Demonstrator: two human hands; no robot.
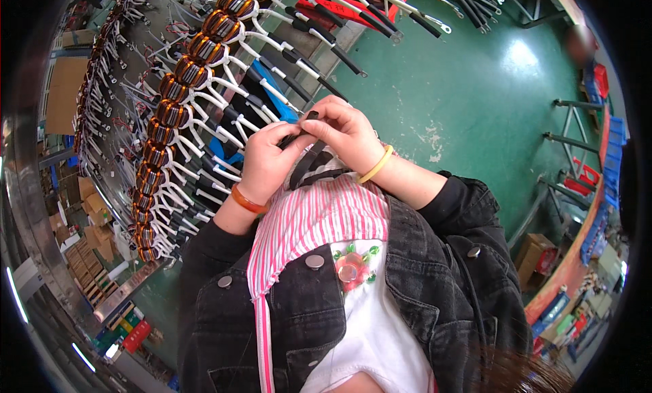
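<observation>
My left hand (267,156) and my right hand (348,129) meet in front of my chest, fingers pinched together. Between them is a small black piece that looks like sleeve tubing (312,115); fingers cover most of it, so whether a wire runs inside is hidden. Just beyond and to the left hangs a long row of copper-wound coils (172,113). White-sleeved leads (227,136) come out of the coils toward me, many with black tubes (296,87) and metal ring ends. Both hands are right beside these lead ends.
Behind the leads are blue strips (270,91) and a red bin (370,11). A second coil row (87,101) runs farther left. Cardboard boxes (98,209) stand at the lower left. Along the right, a bench (585,254) carries blue bins (613,155), over green floor (475,101).
</observation>
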